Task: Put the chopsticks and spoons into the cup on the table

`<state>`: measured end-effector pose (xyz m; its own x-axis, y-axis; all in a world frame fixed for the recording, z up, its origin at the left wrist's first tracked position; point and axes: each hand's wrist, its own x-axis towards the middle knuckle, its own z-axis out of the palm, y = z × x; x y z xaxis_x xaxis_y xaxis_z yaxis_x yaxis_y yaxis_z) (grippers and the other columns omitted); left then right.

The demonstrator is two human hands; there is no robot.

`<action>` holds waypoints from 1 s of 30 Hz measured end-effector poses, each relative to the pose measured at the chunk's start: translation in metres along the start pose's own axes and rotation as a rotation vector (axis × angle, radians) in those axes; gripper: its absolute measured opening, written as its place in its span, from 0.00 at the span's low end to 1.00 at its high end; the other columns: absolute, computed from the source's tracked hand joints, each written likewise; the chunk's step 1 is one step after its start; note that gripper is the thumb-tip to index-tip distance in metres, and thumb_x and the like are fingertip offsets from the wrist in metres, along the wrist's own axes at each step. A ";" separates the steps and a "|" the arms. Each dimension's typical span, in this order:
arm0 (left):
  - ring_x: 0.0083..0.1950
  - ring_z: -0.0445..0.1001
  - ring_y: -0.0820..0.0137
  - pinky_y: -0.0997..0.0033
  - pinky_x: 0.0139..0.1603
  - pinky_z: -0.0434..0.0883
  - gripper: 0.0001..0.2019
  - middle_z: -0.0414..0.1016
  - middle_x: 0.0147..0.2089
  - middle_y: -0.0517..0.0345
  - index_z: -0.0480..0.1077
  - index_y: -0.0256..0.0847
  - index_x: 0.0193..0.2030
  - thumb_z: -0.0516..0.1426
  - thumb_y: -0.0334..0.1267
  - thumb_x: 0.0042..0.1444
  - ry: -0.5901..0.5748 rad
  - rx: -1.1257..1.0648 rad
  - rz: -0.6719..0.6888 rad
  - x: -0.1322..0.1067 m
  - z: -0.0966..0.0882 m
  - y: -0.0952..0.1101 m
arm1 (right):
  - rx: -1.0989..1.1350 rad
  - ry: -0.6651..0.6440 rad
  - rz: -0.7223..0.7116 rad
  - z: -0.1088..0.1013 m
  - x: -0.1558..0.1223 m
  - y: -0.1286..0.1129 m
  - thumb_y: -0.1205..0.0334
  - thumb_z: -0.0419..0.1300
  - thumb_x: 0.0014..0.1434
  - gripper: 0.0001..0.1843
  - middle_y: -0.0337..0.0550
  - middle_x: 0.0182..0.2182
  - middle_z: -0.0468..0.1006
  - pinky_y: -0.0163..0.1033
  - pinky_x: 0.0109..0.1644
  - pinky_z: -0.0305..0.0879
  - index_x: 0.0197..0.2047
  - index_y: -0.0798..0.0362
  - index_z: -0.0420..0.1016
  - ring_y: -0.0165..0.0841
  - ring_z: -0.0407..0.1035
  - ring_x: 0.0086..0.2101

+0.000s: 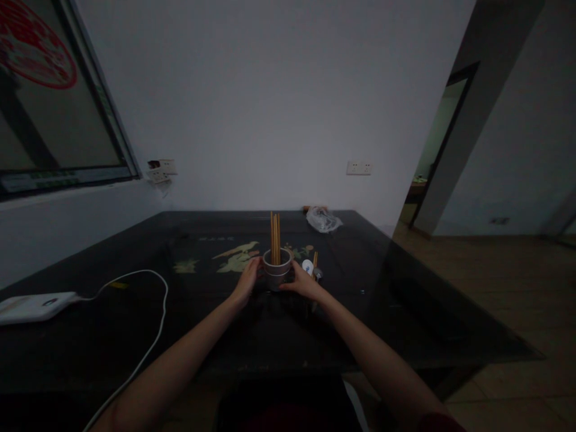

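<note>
A small round holder cup (276,268) stands on the dark table (135,336) in front of me, with several wooden chopsticks (275,237) upright in it. My left hand (246,282) is pressed against the cup's left side, fingers curved round it. My right hand (302,283) cups its right side the same way. Just right of the cup lie a white spoon (308,266), a loose chopstick (315,260) and a small metal piece (318,273).
A white device (32,306) with a white cable (153,336) lies at the left of the table. A crumpled clear plastic bag (323,219) sits at the far edge by the wall. A window is at the left, a doorway at the right.
</note>
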<state>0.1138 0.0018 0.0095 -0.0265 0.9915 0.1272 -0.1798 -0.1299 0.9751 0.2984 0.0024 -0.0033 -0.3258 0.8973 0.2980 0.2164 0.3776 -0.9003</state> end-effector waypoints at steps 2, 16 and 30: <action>0.51 0.71 0.62 0.64 0.46 0.69 0.19 0.73 0.49 0.48 0.68 0.39 0.42 0.52 0.52 0.55 0.032 0.026 0.042 0.002 -0.002 0.003 | -0.010 0.009 0.004 -0.003 0.001 0.002 0.69 0.71 0.35 0.46 0.49 0.52 0.71 0.50 0.56 0.64 0.58 0.51 0.60 0.43 0.66 0.52; 0.41 0.69 0.66 0.66 0.48 0.66 0.10 0.70 0.36 0.54 0.69 0.41 0.36 0.49 0.42 0.59 -0.215 0.512 0.758 -0.059 0.039 0.072 | -0.578 0.336 0.155 -0.084 0.005 -0.005 0.70 0.60 0.49 0.19 0.43 0.35 0.74 0.35 0.39 0.63 0.46 0.56 0.69 0.31 0.69 0.34; 0.51 0.66 0.64 0.62 0.54 0.64 0.12 0.69 0.48 0.51 0.67 0.42 0.46 0.50 0.30 0.56 -0.577 0.877 0.654 -0.067 0.081 -0.002 | -0.805 0.164 0.318 -0.083 -0.006 0.010 0.66 0.65 0.47 0.20 0.52 0.42 0.76 0.36 0.43 0.62 0.44 0.57 0.68 0.39 0.70 0.43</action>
<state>0.1959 -0.0639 0.0139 0.6139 0.6261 0.4807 0.4293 -0.7759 0.4624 0.3789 0.0194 0.0122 -0.0168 0.9855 0.1686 0.8774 0.0954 -0.4702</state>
